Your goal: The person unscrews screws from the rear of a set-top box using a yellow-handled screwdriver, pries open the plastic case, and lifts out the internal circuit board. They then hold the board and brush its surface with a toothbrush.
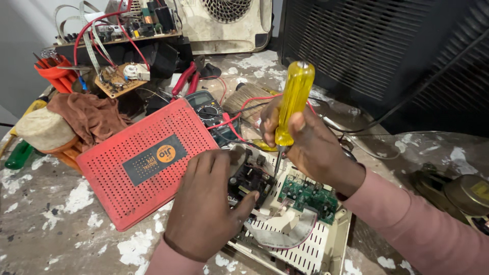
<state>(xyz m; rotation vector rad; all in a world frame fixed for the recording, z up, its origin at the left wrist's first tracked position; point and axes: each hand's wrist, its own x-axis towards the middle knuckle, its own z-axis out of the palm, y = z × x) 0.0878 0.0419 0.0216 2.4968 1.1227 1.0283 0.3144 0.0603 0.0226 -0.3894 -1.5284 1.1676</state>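
Left hand (204, 203) nearest, palm down on open cream device case (326, 249), fingers curled, thumb against dark circuit board (249, 181). Right hand (310, 142) wrapped around yellow-handled screwdriver (293, 102), upright, tip down at board. Green board (310, 196) just beside. Red perforated cover (145, 160) left. Multimeter (209, 109) behind.

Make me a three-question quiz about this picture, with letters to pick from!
1. Where is the red cover? A left of the open box; B on top of the fan; C on the floor.
2. What colour is the screwdriver handle? A green; B yellow; C blue.
3. What is the right hand doing? A lying flat; B gripping the screwdriver; C holding pliers.

Answers: 1 A, it lies beside the open box, by the left hand. 2 B, clear yellow plastic. 3 B, fingers wrap the handle, tip down on the box.
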